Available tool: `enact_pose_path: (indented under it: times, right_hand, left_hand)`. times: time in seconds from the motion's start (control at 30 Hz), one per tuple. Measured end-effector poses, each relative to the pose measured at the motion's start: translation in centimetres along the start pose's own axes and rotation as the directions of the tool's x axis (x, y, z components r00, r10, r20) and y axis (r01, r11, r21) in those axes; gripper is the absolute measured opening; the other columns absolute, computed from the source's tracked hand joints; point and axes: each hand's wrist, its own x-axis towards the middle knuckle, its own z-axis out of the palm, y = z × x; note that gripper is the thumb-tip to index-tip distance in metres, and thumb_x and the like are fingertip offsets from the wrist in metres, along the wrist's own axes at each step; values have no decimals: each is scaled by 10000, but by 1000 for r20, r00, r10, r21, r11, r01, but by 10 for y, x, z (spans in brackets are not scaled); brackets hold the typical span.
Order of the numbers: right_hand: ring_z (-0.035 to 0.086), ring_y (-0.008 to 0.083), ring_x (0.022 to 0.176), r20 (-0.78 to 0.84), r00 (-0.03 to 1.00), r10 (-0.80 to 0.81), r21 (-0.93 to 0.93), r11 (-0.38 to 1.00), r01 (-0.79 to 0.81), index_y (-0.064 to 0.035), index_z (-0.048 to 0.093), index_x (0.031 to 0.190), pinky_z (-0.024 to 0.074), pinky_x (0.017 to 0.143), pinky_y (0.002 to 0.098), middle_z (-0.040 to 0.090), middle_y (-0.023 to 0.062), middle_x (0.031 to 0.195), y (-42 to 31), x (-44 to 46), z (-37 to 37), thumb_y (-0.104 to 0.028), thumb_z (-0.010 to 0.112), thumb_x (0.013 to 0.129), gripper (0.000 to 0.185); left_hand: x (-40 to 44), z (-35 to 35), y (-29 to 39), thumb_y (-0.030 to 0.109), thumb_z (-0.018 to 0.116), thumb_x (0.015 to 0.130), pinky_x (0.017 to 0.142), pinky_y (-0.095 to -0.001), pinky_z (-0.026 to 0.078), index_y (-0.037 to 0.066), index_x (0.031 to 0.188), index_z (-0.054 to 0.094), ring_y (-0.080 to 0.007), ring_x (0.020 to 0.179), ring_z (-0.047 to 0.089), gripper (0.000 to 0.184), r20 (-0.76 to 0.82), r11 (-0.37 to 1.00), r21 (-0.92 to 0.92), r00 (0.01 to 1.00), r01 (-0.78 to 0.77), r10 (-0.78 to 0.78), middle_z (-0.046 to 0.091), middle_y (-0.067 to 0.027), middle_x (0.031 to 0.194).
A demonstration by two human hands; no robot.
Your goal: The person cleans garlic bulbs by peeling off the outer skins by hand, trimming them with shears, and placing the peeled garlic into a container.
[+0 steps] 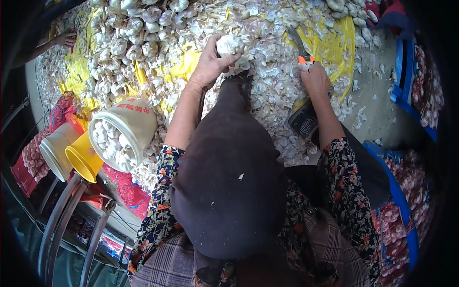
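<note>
In the head view, my left hand (210,62) is closed around a whitish garlic bulb (229,45), its thumb and fingers on the bulb's left and lower sides. Off to the right, my right hand (315,80) grips a pair of shears (299,44) with orange on the handles. Their dark metal blades point up and away from me, apart from the bulb. Most of the handles is hidden inside my fist. Loose garlic skins (272,110) lie thickly beneath both hands.
A heap of garlic bulbs (126,36) lies at upper left. Left of me, a white bucket (138,119) holds bulbs, beside a yellow bucket (88,158). Metal rails (62,210) stand at lower left, blue frames (399,191) at right. Another person's hand (64,39) shows at far left.
</note>
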Motion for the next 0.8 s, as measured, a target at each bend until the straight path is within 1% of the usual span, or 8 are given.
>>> enact_pose_path:
  times: [0.13,0.2,0.27,0.37,0.43,0.6,0.63,0.8]
  right_hand:
    - [583,345,978,-262,941,-213,-289,948,135,-31,505,1186,447,882,453,562,216,1106,-6,15,-2,-448,705,735,646]
    - [575,307,1000,-347,857,-382,-39,918,394,-31,464,1274,450,881,428,546,211,1119,-31,19,-8,-470,682,767,705]
    - [586,283,973,52,913,-405,781,587,215,-25,457,1282,459,864,387,547,202,1111,-90,-8,-50,-442,654,818,654]
    - [610,222,902,-64,807,-587,832,415,367,1,471,1246,483,813,328,570,168,1079,-129,-19,-37,-383,635,857,570]
    - [612,165,849,-12,833,-553,993,89,74,21,503,1139,499,756,290,598,115,1015,-143,-35,-41,-310,634,869,446]
    - [614,161,802,-147,934,-324,977,101,189,2,510,959,501,707,319,626,108,890,-162,-58,-30,-304,563,906,315]
    - [620,198,787,-112,949,-295,964,199,176,5,519,944,494,697,344,624,130,850,-161,-55,-27,-337,523,917,343]
    - [621,314,704,-83,925,-371,833,483,269,31,620,810,473,678,387,625,194,708,-152,-48,-35,-446,377,931,549]
  left_hand:
    - [-3,0,7,54,713,782,508,-195,377,89,1257,420,-67,628,516,559,70,999,-48,998,-5,9,617,-21,889]
    - [-2,-4,11,75,710,790,509,-189,379,86,1256,427,-63,617,515,545,126,1000,-11,992,1,1,620,-21,872]
    - [-3,-3,14,95,708,799,511,-184,382,83,1255,434,-59,605,514,532,180,1000,25,984,7,-11,623,-21,854]
    - [-10,4,23,228,670,849,513,-189,409,80,1249,450,-61,602,521,480,233,990,131,972,-56,24,608,-29,809]
    - [-8,5,20,253,640,871,513,-188,408,79,1247,452,-59,602,518,455,151,998,37,987,-59,53,608,-37,823]
    - [-11,30,19,362,512,945,580,-203,433,64,1249,442,-74,681,519,431,-70,935,114,936,-337,346,570,-43,912]
    - [-7,26,16,379,600,888,743,-290,494,35,1208,470,-183,820,607,488,-30,894,281,928,-348,371,621,-72,915]
    - [-19,19,29,366,719,782,718,-288,495,34,1145,536,-147,786,607,525,153,854,334,917,-399,369,630,-81,846]
